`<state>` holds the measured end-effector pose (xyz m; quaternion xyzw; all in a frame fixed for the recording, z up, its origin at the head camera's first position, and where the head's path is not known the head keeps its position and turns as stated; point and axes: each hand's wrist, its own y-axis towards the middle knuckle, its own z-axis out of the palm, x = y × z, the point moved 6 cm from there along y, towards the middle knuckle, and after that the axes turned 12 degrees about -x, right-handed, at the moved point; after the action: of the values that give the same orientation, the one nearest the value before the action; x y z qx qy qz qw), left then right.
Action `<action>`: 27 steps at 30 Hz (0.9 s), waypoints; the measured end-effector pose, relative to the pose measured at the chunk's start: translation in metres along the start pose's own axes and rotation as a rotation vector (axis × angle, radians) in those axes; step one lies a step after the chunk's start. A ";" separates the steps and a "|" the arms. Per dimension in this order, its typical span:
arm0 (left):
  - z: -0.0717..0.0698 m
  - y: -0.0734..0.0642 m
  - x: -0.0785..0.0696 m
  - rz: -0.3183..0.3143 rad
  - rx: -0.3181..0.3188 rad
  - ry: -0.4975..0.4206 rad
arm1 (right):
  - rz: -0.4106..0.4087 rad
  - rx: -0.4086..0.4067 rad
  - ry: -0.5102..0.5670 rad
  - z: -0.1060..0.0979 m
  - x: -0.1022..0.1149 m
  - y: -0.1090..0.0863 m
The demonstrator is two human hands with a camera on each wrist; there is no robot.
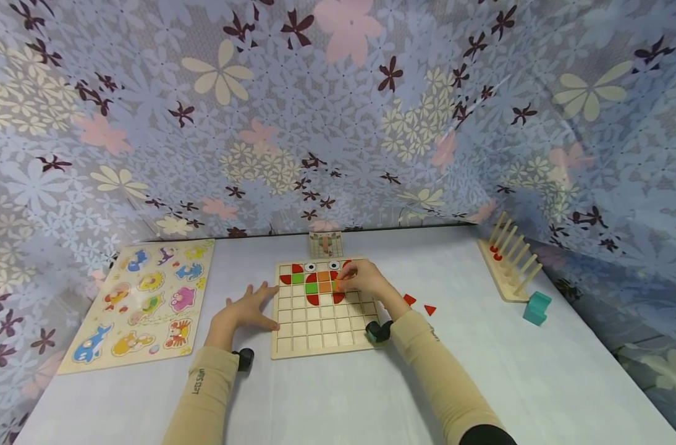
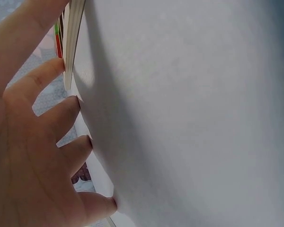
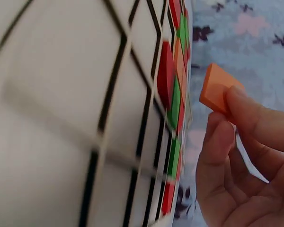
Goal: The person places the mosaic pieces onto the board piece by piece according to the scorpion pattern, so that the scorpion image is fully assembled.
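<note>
My right hand [image 1: 366,279] pinches an orange square tile [image 3: 215,87] between thumb and finger, above the upper right of a wooden grid board [image 1: 299,340]. Red quarter-round, green and orange square tiles and two eye tiles lie in the board's upper cells; the right hand hides some of them. In the right wrist view, the orange tile is held tilted, apart from the grid. My left hand [image 1: 248,312] spreads its fingers at the board's left side. The left wrist view has its thumb and index finger at the board's edge [image 2: 73,42] and the other fingertips on the white tabletop.
Behind the board stands a small pattern card [image 1: 325,245]. Loose red pieces [image 1: 430,309] lie to its right. A sea-animal puzzle board [image 1: 149,303] is at far left. A pegged wooden stand [image 1: 507,272] and a teal block [image 1: 537,308] are at far right.
</note>
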<state>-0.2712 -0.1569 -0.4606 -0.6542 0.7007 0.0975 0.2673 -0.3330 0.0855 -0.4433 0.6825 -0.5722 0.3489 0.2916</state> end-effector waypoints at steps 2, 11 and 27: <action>0.000 0.000 0.000 -0.002 0.002 0.001 | -0.016 0.026 -0.029 0.009 0.005 0.001; -0.001 0.001 -0.002 -0.002 0.001 -0.002 | -0.059 0.086 -0.169 0.029 0.018 -0.002; -0.001 0.000 -0.002 -0.012 0.001 -0.007 | -0.116 0.057 -0.248 0.028 0.013 -0.002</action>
<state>-0.2715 -0.1552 -0.4586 -0.6580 0.6958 0.0977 0.2708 -0.3261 0.0555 -0.4494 0.7605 -0.5532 0.2605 0.2185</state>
